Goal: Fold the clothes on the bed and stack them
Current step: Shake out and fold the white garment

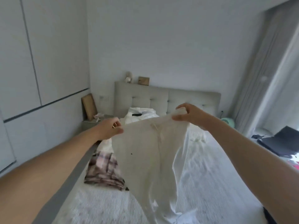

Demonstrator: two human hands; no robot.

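- Bed (210, 167): fills the lower middle of the view, covered by a pale striped sheet, rumpled on its right half; grey tufted headboard (145, 97) at the far end.
- Wardrobe (32, 62): flat white doors along the left wall.
- Curtain (262, 70): grey, hanging at the right.
- White garment (150, 151): held up over the bed by its top edge, spread between both hands; a drawstring hangs from the top middle, and the lower part trails down onto the sheet near the bottom of the view.
- Plaid garment (103, 172): pink and dark check, lying crumpled on the left side of the bed, just left of the white garment; more pale cloth lies beyond it.
- White bedding (140, 114): heaped against the headboard, with a small dark item on top.
- Laptop (281, 141): dark, on a surface to the right of the bed.
- Left hand (110, 129): pinches the garment's top left corner between thumb and fingers; a ring shows on one finger.
- Right hand (187, 114): pinches the top right corner, fingers curled round the cloth, held a little higher than the left.
- Wooden board (89, 106): leaning against the wall left of the headboard.
- Small frame (143, 80): on the headboard ledge, beside a pale figurine.
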